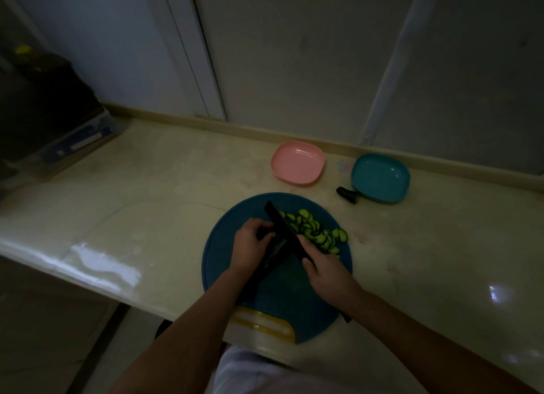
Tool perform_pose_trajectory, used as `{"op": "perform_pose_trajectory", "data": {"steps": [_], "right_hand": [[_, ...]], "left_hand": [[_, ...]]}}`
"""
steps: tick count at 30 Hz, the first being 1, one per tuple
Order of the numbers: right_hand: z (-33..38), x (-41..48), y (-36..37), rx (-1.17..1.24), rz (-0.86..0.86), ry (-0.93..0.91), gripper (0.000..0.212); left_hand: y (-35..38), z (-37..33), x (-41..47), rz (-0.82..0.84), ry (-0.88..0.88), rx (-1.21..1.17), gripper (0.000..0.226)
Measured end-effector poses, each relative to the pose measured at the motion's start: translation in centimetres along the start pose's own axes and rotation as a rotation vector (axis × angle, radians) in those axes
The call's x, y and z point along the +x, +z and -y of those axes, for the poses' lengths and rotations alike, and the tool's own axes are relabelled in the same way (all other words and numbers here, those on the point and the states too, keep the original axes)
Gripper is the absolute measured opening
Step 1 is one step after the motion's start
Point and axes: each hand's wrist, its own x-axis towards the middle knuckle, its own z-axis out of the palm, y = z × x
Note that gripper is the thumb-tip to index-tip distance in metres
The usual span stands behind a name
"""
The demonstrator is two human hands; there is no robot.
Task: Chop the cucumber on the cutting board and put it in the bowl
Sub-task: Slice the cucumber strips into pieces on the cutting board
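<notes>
Two bare forearms reach up from the bottom of the frame and converge near the lower centre. The left forearm (182, 334) rises from the lower left. The left hand (251, 245) is palm down, its fingers curled over the dark uncut cucumber (265, 271) to hold it in place. The right forearm (426, 334) comes in from the lower right. The right hand (328, 271) is wrapped around the handle of a knife (284, 229), knuckles up, with the blade angled toward the upper left, just beside the left fingertips.
</notes>
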Motion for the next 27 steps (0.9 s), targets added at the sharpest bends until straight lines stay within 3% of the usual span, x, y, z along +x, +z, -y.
{"op": "perform_pose_trajectory", "data": {"steps": [27], "right_hand": [[1.2,1.6,0.4,-0.056,0.068,0.033,0.054]], "left_hand": [[0.2,0.2,0.1,-0.017,-0.024,-0.012,0.013]]}}
